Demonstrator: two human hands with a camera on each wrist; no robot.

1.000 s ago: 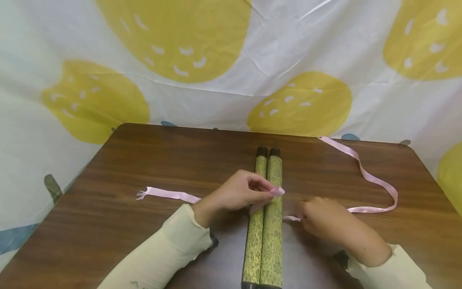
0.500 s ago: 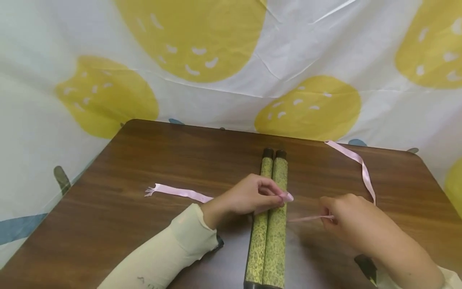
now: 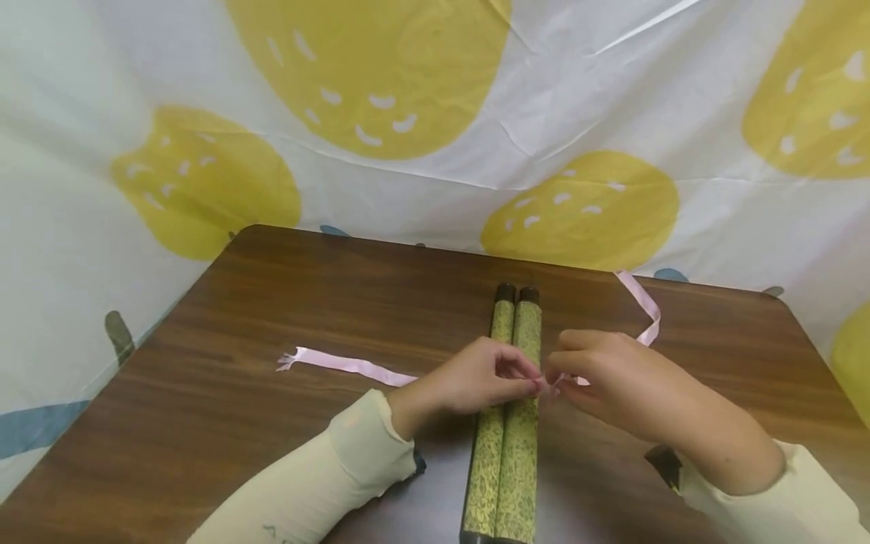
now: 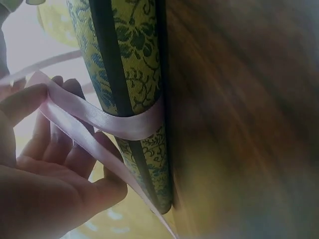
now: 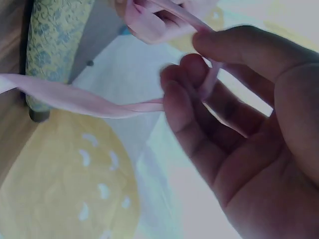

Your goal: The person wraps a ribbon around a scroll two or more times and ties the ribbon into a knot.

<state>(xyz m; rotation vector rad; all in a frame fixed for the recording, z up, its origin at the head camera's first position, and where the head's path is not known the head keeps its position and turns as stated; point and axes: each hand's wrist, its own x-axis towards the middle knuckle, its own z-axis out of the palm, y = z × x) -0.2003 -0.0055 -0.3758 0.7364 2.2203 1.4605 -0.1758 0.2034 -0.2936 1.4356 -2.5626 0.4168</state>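
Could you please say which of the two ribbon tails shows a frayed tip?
The left tail, its tip splayed into threads; the right tail, reaching the far table edge, shows none.

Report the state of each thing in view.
Two green-gold patterned cylinders: lying side by side
Pink satin ribbon: frayed at left end, curving round a cylinder's side
Left hand: pinching ribbon
Right hand: pinching ribbon
White lemon-print cloth: hanging, creased
Brown wood-grain table: bearing cylinders

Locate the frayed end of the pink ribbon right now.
In the head view, the frayed end of the pink ribbon lies on the brown table, left of the two patterned rolls and the left hand.
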